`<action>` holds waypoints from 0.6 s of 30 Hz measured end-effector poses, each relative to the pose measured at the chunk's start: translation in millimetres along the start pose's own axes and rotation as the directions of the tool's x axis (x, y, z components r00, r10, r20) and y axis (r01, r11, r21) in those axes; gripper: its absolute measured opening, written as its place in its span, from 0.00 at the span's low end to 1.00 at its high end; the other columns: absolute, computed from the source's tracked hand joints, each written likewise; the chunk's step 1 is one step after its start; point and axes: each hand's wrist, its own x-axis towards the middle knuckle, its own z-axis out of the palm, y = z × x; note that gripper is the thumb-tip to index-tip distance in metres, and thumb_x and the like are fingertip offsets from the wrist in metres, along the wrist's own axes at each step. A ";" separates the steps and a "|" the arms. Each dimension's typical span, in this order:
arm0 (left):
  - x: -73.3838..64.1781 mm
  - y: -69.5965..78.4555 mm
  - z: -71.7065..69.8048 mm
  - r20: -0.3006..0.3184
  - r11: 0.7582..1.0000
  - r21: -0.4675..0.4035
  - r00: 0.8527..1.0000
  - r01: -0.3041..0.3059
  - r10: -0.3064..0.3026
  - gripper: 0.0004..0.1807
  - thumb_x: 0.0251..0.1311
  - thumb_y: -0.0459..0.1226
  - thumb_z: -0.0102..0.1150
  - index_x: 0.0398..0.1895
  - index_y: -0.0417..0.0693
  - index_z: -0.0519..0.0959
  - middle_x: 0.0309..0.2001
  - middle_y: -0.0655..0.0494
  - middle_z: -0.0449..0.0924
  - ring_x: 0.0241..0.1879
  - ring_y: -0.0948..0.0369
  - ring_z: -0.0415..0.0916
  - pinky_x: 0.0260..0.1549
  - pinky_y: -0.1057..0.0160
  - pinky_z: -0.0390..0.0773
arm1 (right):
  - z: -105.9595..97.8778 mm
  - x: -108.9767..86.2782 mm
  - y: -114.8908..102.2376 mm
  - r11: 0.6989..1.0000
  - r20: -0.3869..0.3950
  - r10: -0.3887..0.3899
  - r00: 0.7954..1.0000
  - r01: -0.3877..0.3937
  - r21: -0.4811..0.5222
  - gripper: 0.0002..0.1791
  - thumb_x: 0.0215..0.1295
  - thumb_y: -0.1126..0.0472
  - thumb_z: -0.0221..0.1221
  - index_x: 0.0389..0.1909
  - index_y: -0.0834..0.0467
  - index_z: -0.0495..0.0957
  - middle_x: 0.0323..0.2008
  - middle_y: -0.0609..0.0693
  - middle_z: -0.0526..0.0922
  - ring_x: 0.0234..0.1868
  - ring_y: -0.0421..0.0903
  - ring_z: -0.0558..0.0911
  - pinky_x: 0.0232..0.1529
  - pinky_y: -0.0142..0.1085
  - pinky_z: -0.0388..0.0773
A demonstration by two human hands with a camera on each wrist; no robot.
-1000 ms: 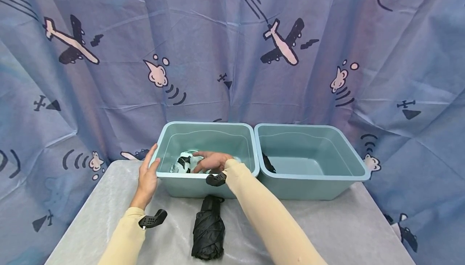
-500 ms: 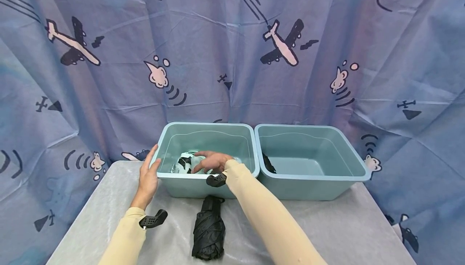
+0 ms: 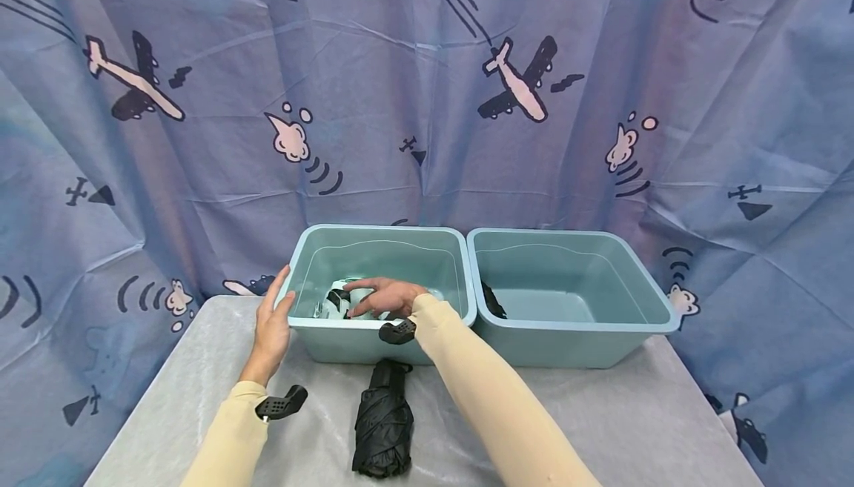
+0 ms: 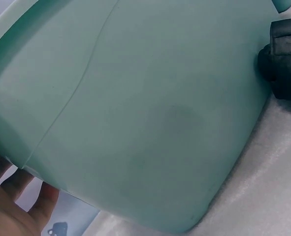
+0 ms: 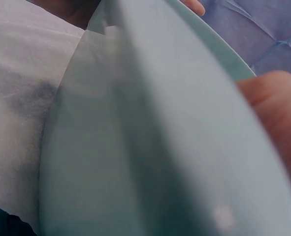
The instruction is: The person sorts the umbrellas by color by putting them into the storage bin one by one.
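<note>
Gently brace the left blue-green plastic bin [image 3: 353,345] with your straight-fingered left hand [image 3: 270,333]; centre your right hand [image 3: 390,296], finger and thumb parted, on the white-and-black object [image 3: 333,305] inside; whether it's gripped, I can't tell.

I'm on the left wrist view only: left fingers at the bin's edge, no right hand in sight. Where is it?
Observer: The right hand is inside that same bin, at a white-and-black thing; whether it grips it, I can't tell.

Operator: Does any other bin hold something?

Observer: Yes, in the head view a second bin stands just to the right, and a dark thing shows inside by its left wall.
</note>
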 end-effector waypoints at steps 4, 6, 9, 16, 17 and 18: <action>-0.5 -1.7 0.8 -0.002 1.000 -0.001 1.000 -0.005 0.005 0.30 0.77 0.30 0.38 0.80 0.40 0.52 0.80 0.45 0.48 0.79 0.48 0.41 0.75 0.45 0.42 | -0.2 -2.2 0.6 0.999 -0.037 -0.030 0.999 0.031 0.020 0.35 0.66 0.62 0.66 0.74 0.44 0.69 0.73 0.62 0.65 0.69 0.65 0.68 0.60 0.58 0.73; -0.8 -3.3 1.9 -0.004 1.000 -0.006 1.000 -0.013 0.013 0.30 0.77 0.30 0.39 0.81 0.41 0.53 0.80 0.46 0.48 0.79 0.49 0.41 0.75 0.46 0.42 | -0.5 -5.6 0.5 0.998 -0.050 -0.049 0.998 0.051 0.041 0.34 0.67 0.63 0.65 0.73 0.44 0.69 0.73 0.61 0.65 0.69 0.62 0.69 0.61 0.58 0.72; -1.1 -4.4 3.4 -0.008 0.999 -0.011 0.999 -0.031 0.031 0.30 0.78 0.30 0.39 0.81 0.42 0.53 0.80 0.47 0.49 0.79 0.50 0.42 0.75 0.47 0.43 | -2.3 -14.7 -1.3 0.994 -0.061 -0.089 0.994 0.093 0.061 0.32 0.69 0.63 0.64 0.73 0.45 0.70 0.69 0.58 0.71 0.68 0.58 0.71 0.63 0.58 0.71; -0.1 -4.3 2.7 -0.014 0.999 -0.013 0.999 -0.051 0.051 0.30 0.78 0.30 0.39 0.80 0.42 0.53 0.80 0.47 0.50 0.79 0.50 0.42 0.75 0.47 0.42 | -8.7 -52.2 -11.3 0.974 -0.081 -0.220 0.972 0.223 0.033 0.31 0.70 0.59 0.64 0.72 0.44 0.71 0.63 0.52 0.77 0.64 0.50 0.76 0.63 0.54 0.73; 0.0 -4.1 2.4 -0.016 0.999 -0.012 0.999 -0.051 0.051 0.30 0.78 0.30 0.39 0.80 0.42 0.53 0.80 0.47 0.50 0.79 0.50 0.42 0.75 0.47 0.42 | -8.8 -58.9 -12.6 0.969 -0.083 -0.241 0.967 0.244 0.026 0.30 0.70 0.59 0.64 0.72 0.43 0.71 0.64 0.50 0.77 0.64 0.49 0.76 0.62 0.51 0.74; 0.1 -4.1 1.8 -0.017 0.999 -0.013 0.999 -0.050 0.050 0.30 0.78 0.30 0.39 0.81 0.42 0.53 0.80 0.47 0.49 0.79 0.49 0.42 0.75 0.47 0.43 | -8.4 -66.1 -14.0 0.963 -0.083 -0.266 0.960 0.269 0.020 0.30 0.70 0.58 0.64 0.71 0.42 0.72 0.65 0.49 0.75 0.64 0.48 0.76 0.62 0.49 0.75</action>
